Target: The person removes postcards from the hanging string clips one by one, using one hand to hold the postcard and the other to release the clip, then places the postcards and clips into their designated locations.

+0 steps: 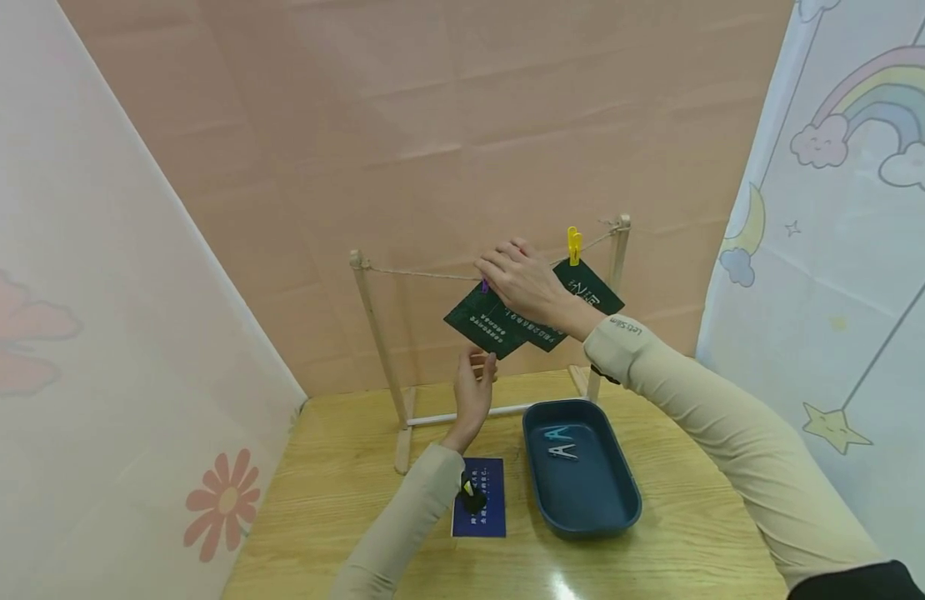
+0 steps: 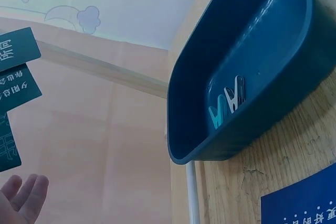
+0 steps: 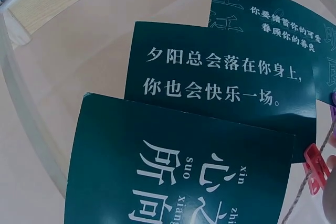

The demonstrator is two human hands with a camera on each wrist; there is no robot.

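Three dark green printed cards hang overlapping from a string (image 1: 421, 273): a left card (image 1: 483, 321), a middle card (image 3: 210, 77) and a right card (image 3: 173, 166). My right hand (image 1: 524, 283) is up at the string over the left card and pinches a purple clothespin (image 1: 485, 286), mostly hidden by the fingers. A red clothespin (image 3: 316, 169) sits beside that hand on the middle card. A yellow clothespin (image 1: 574, 246) holds the right card. Below the left card's lower corner, my left hand (image 1: 473, 390) is raised with loosely extended fingers; whether they touch the card is unclear.
The string runs between two wooden posts (image 1: 378, 342) joined by a white bar (image 1: 507, 409). In front stands a dark blue tray (image 1: 582, 500) with a teal clothespin (image 1: 557, 433) and a white clothespin (image 1: 562, 452). A blue card (image 1: 492, 500) lies on the wooden table (image 1: 320, 500).
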